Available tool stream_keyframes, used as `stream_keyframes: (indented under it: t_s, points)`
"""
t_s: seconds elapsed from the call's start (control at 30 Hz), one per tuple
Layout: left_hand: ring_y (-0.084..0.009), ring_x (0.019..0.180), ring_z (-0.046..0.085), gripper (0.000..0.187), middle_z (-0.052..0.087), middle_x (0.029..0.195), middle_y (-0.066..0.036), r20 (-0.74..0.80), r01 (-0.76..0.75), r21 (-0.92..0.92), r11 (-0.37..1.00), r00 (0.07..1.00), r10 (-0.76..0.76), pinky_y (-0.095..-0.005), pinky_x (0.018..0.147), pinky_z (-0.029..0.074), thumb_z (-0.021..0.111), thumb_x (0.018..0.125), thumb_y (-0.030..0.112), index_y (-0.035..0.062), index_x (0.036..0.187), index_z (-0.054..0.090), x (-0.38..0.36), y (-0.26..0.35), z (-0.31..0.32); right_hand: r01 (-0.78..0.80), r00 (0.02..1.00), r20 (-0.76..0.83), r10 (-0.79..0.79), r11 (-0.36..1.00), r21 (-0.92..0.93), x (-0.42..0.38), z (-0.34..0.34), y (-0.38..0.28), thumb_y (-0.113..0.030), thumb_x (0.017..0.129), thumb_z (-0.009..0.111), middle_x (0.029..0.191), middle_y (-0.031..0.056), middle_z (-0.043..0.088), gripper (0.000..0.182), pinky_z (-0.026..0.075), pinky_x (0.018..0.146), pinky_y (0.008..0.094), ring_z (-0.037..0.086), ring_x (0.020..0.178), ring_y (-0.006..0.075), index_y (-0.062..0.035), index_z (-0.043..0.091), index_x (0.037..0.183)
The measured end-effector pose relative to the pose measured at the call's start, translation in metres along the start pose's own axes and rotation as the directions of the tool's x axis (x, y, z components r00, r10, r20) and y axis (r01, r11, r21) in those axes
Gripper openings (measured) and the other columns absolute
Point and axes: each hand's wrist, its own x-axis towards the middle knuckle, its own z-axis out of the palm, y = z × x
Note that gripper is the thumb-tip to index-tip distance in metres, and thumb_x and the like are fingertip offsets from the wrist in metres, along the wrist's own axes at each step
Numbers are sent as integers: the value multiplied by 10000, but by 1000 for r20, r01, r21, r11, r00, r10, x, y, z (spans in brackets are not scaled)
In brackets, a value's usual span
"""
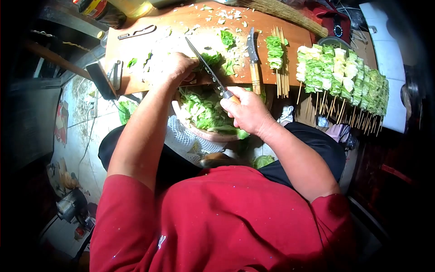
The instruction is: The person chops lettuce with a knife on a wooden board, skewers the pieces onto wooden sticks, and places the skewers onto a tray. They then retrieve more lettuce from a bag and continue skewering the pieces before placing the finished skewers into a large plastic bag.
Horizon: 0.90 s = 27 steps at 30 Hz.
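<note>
My right hand (pixel 248 110) grips the wooden handle of a knife (pixel 206 65), its long dark blade slanting up and left over the wooden board (pixel 158 50). My left hand (pixel 180 68) is closed at the blade's left side, its fingers curled against green leaves (pixel 211 58) that show partly behind the blade. What lies inside the fist is hidden. Below the board's front edge, between my knees, a round basin (pixel 210 135) holds cut leafy greens (pixel 201 111). A second knife (pixel 253 59) with a wooden handle lies on the board, right of the blade.
Bare bamboo skewers (pixel 283 68) lie beside a leaf-filled skewer (pixel 274 52). Many leaf skewers (pixel 344 77) are stacked at the right, tips past the edge. A phone (pixel 100 80) stands at the left, near a peeler-like tool (pixel 137 32). Bottles (pixel 102 11) and a straw broom (pixel 285 13) line the back.
</note>
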Motion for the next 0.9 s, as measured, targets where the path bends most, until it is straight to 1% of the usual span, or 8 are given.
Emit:
stream_keyframes:
  t_s: [0.13, 0.23, 0.3, 0.47, 0.57, 0.73, 0.83, 0.9]
  points:
    - [-164, 524, 626, 289, 649, 608, -89, 14, 23, -48, 999, 1000, -22, -289, 505, 516, 687, 808, 273, -3, 725, 669, 1, 2, -1, -144, 986, 94, 140, 989, 40, 0, -8, -19, -286, 838, 585, 837, 156, 666, 410, 500, 749, 348, 631, 768, 261, 33, 581, 1096]
    - [-168, 524, 628, 285, 646, 602, -92, 1, 40, 10, 999, 999, -40, -297, 515, 522, 682, 810, 261, -7, 714, 667, -7, 12, -3, -124, 988, 93, 125, 992, -19, 6, -10, -23, -282, 844, 575, 742, 106, 631, 357, 506, 629, 331, 599, 644, 210, 14, 585, 1043]
    - [-171, 527, 629, 281, 646, 603, -94, -3, 27, 16, 1000, 1000, -27, -303, 520, 520, 681, 808, 253, -8, 706, 666, 0, 5, -1, -275, 947, 209, 242, 951, 142, 9, -14, -31, -236, 874, 572, 667, 10, 533, 351, 405, 389, 235, 499, 455, 81, -31, 560, 1160]
    - [-181, 541, 635, 265, 650, 606, -95, -11, -2, 31, 1000, 1000, 2, -319, 540, 513, 678, 804, 233, -4, 686, 668, 13, -7, 4, -276, 947, 203, 249, 954, 120, 24, -8, -23, -226, 870, 576, 653, 3, 526, 351, 399, 386, 236, 484, 445, 78, -33, 563, 1163]
    - [-181, 546, 634, 247, 647, 598, -92, -38, -22, 129, 991, 999, 27, -322, 548, 507, 678, 801, 217, 6, 672, 672, 9, -6, 4, -108, 992, 67, 106, 994, 25, 37, 11, 16, -288, 823, 593, 803, 118, 657, 419, 503, 665, 324, 615, 653, 199, -4, 593, 1132]
    - [-171, 552, 633, 217, 656, 655, -110, -149, -60, -25, 998, 987, 56, -303, 541, 510, 660, 820, 190, -26, 842, 672, -20, 5, 3, -23, 1000, 14, 22, 999, 38, 35, 15, 26, -318, 815, 615, 856, 152, 673, 495, 493, 753, 347, 638, 802, 263, 16, 573, 1178]
    - [-166, 560, 635, 226, 665, 710, -115, -100, -46, -260, 964, 995, 21, -293, 533, 515, 638, 838, 173, -39, 913, 654, -3, -12, -8, -34, 998, 47, 33, 999, 18, 27, 11, 16, -317, 821, 623, 836, 139, 670, 520, 503, 713, 334, 634, 738, 231, 30, 555, 1203]
    - [-172, 611, 627, 219, 666, 811, -108, -70, -51, -366, 929, 997, 27, -292, 600, 529, 614, 853, 168, -23, 958, 640, -5, -10, -24, 5, 997, 79, -21, 979, 204, 18, 9, 5, -205, 881, 607, 690, 8, 534, 495, 411, 429, 213, 478, 479, 64, 25, 470, 1297]
